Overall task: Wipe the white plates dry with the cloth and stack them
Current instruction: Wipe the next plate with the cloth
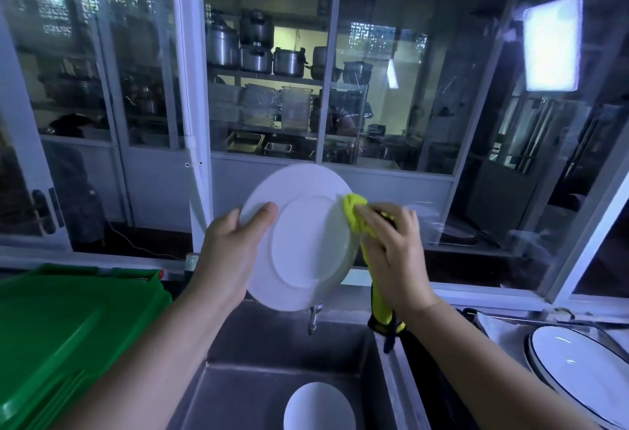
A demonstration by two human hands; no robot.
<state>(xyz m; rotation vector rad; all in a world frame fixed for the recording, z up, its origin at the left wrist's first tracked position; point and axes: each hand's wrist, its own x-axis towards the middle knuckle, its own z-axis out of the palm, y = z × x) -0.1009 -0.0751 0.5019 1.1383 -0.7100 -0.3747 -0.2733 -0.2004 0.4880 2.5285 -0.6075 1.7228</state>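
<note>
I hold a white plate (303,246) upright over the sink, its face turned toward me. My left hand (235,246) grips its left rim, thumb on the front. My right hand (391,252) holds a yellow-green cloth (357,215) bunched against the plate's right rim; the cloth's tail hangs down below my wrist. Another white plate (318,407) lies in the steel sink (258,392) below. A stack of dark-rimmed white plates (578,368) sits at the lower right.
A green plastic crate (64,334) stands at the left beside the sink. A tap (315,319) juts out just under the held plate. Glass windows (272,72) ahead show shelves of metal pots.
</note>
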